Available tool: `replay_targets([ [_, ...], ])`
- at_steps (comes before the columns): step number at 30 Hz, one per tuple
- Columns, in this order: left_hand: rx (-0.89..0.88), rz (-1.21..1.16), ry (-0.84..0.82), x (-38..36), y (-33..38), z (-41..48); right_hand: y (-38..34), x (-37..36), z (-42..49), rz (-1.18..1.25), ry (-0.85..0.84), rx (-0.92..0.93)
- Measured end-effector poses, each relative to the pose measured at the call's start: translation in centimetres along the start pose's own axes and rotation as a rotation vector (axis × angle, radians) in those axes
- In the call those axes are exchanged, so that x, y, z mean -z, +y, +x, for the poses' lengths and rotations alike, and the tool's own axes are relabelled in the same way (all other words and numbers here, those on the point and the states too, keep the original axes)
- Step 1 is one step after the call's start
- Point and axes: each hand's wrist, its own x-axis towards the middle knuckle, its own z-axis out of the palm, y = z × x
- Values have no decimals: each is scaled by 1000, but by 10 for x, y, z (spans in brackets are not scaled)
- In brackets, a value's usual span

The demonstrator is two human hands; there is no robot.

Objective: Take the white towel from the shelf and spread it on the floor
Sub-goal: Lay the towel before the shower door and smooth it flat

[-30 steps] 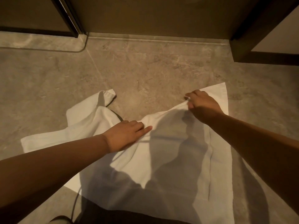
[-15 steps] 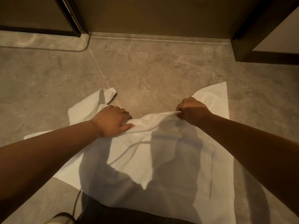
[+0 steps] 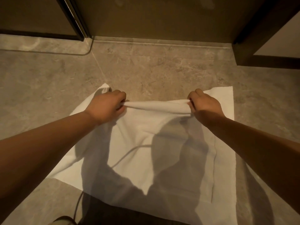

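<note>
Underneath everything lies a grey, marbled stone floor [image 3: 162, 67], running up to a brown wall panel [image 3: 154, 17] at the far side. A dark door frame [image 3: 73, 18] stands at the upper left and a dark wooden cabinet base [image 3: 263, 60] at the upper right. On the floor, across the middle and lower part of the view, lies the white towel [image 3: 138, 159]. Most of it rests flat on the tiles under the person's shadow, while its far edge is gathered into a thick roll stretched between the two hands. The towel's far right corner [image 3: 224, 93] lies flat beyond the right hand, and its far left corner [image 3: 103, 88] curls up just behind the left hand. Two bare forearms reach in from the lower corners. The left hand [image 3: 105, 105] has its fingers [image 3: 121, 97] curled round the left end of the roll, gripping it. The right hand [image 3: 205, 103] pinches the right end, fingers [image 3: 193, 96] curled tight on the cloth. A thin dark cord [image 3: 78, 207] runs over the floor at the bottom left, beside the towel's near edge.
</note>
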Motion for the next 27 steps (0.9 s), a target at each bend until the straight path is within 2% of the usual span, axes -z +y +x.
replay_targets([
  [2, 2, 50, 81, 4, 0, 5, 2, 4, 2, 46, 72, -65],
  [5, 0, 60, 67, 1, 7, 9, 3, 4, 5, 99, 113, -147],
  [7, -35, 129, -72, -10, 10, 9, 3, 0, 7, 132, 29, -166],
  [10, -2, 226, -288, -28, 11, 2, 2, -9, 4, 102, -230, -129],
  [12, 35, 170, -307, -33, 8, -3, -2, -16, -5, 11, -328, -53],
  [14, 16, 152, -293, -34, 5, -7, -6, -21, -13, 0, -351, -52],
  [16, 18, 145, -293, -35, 3, -11, -9, -25, -19, 1, -316, -63],
  [19, 103, 43, -287, -36, 4, -11, -13, -26, -21, -5, -177, -16],
  [22, 151, -17, -181, -30, 4, -4, -14, -24, -14, 44, -86, -34],
  [24, 176, -21, -165, -30, 2, 0, -14, -23, -7, 31, -78, -53],
  [27, 302, -110, -269, -30, -1, 6, -14, -25, 1, -19, -119, -81],
])
